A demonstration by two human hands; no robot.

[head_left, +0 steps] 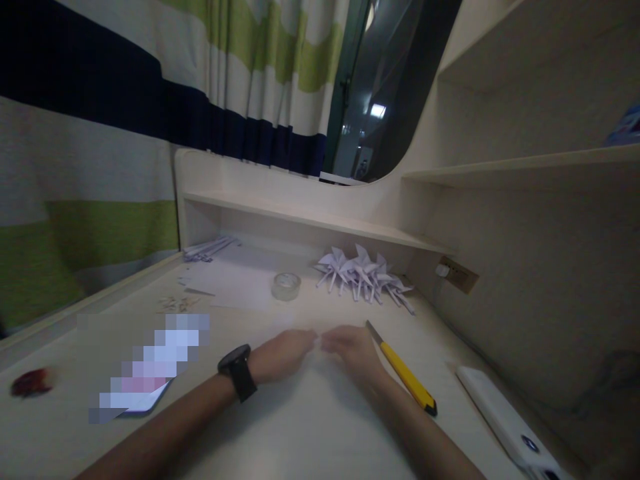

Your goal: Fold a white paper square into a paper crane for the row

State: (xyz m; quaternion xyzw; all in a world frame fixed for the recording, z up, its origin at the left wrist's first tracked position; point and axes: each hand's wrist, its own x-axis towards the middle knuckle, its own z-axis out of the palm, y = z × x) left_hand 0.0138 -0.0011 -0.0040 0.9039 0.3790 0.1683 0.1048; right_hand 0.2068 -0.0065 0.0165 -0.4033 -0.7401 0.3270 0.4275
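Over the middle of the desk, my left hand (284, 353) and my right hand (354, 348) face each other, fingertips almost touching. The fingers of both are pinched together. Whatever lies between them is too small and pale to make out. A black watch (237, 365) is on my left wrist. Just to the right of my right hand lies a yellow utility knife (406, 372) with its blade pointing away. Beyond the hands stands a roll of clear tape (286, 287), beside white paper sheets (245, 277). Several white paper pinwheels (360, 272) are heaped at the back right.
Rolled paper sticks (210, 249) lie at the back left, with small paper scraps (177, 305) nearer. A phone (147, 400) with a blurred-out screen rests on the left, near a dark red object (31, 383). On the right is a long white case (505, 420) by the wall.
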